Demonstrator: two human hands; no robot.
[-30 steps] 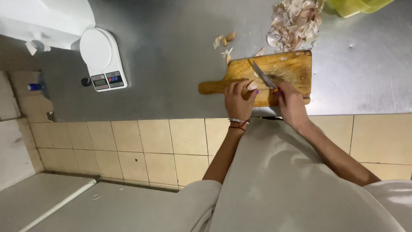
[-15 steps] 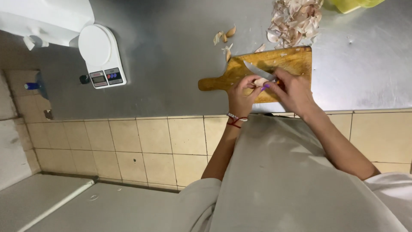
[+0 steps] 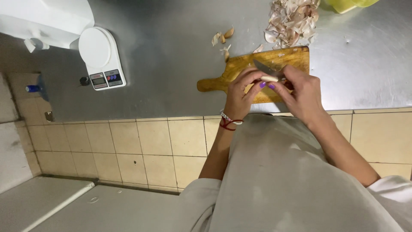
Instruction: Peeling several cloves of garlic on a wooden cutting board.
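1. Change from the earlier frames: both hands have lifted off the wooden cutting board (image 3: 240, 68) and now meet above its near edge; one second ago they pressed down on it.
2. Kitchen scale (image 3: 101, 58): stands on the steel desk (image 3: 171, 64), well left of the board.
3. Left hand (image 3: 241, 96): fingers curled, fingertips pinching a pale garlic clove (image 3: 269, 78).
4. Garlic clove: held between both hands, just above the board.
5. Right hand (image 3: 302, 94): closed around a small knife (image 3: 265, 68); blade points left, over the clove.
6. Garlic skins (image 3: 292, 19): piled beyond the board's far right corner.
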